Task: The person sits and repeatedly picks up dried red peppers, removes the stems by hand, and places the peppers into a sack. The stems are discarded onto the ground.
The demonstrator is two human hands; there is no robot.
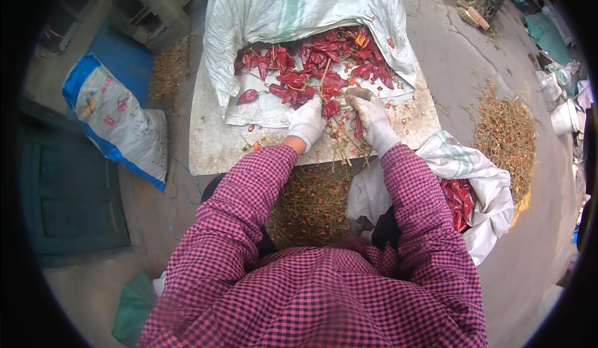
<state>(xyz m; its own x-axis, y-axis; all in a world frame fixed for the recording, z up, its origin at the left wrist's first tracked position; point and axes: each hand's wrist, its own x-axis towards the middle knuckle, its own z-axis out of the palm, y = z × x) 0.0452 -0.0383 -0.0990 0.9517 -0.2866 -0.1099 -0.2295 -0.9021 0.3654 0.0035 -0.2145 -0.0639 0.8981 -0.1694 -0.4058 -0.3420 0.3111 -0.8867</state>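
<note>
Dried red chili peppers (308,63) spill from a white woven sack (252,11) with a green stripe, lying on a pale board (210,147). My left hand (308,121), in a white glove, is at the near edge of the pile, its fingers closed around a dried chili stem (325,74) that points up. Just right of it, my right hand (369,112), in a white glove with soiled fingertips, curls over a dark red chili (359,127) below its fingers. Loose stems and caps (345,144) lie on the board between and below my hands.
Cut stems (317,203) are heaped below the board's near edge. An open white sack (490,175) of red chilies stands at the right, beside another stem heap (504,137). At the left a filled blue-and-white sack (121,114) leans near a blue panel (121,63).
</note>
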